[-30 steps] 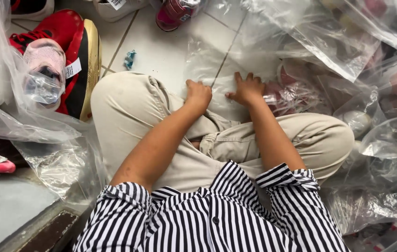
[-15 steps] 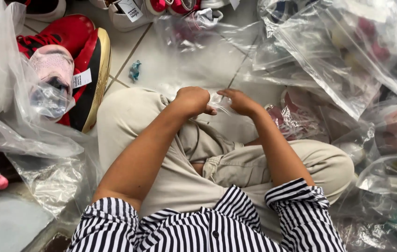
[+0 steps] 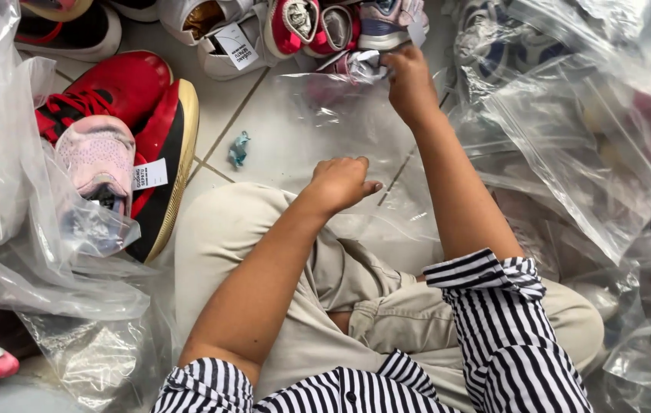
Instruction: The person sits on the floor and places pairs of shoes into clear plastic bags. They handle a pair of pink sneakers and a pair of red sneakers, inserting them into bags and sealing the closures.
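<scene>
I sit cross-legged on a tiled floor in beige trousers and a striped shirt. My right hand [image 3: 408, 78] is stretched forward and grips the top edge of a clear plastic bag [image 3: 318, 126] that lies flat on the tiles, close to a row of small shoes. My left hand [image 3: 342, 183] hovers loosely curled over the bag's near end, just above my knee, holding nothing that I can see. A pink shoe [image 3: 292, 24] and a pastel sneaker [image 3: 386, 19] stand just beyond the bag.
Red sneakers [image 3: 123, 103] with a small pink shoe [image 3: 96, 157] lie at the left inside clear bags. More bagged shoes [image 3: 593, 115] pile up on the right. A white shoe with a tag [image 3: 226, 42] and a small teal wrapper [image 3: 239, 149] are on the floor.
Both hands were together over my lap a second ago. My right hand has since reached forward to the bag's far edge, and my left hand stayed near my knee.
</scene>
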